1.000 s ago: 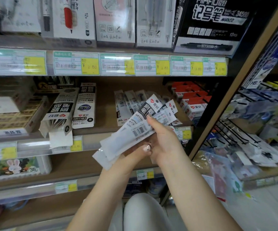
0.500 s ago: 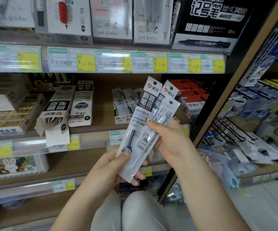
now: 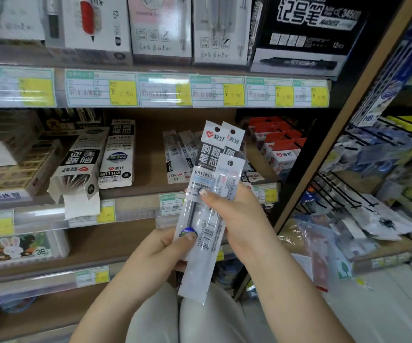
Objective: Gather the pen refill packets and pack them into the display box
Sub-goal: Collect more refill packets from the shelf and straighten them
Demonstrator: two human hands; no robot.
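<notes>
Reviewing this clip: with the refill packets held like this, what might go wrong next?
1. The held packets are unevenly stacked, pinched by the left hand low and the right hand midway; a slick one might slide out.
2. The display box has its open flap hanging off the shelf; pushing packets in may crumple it.
3. The loose packets on that shelf might get left behind.

Wooden shelf (image 3: 148, 169): open display box (image 3: 76, 167), loose refill packets (image 3: 177, 157), red-white boxes (image 3: 279, 147).
</notes>
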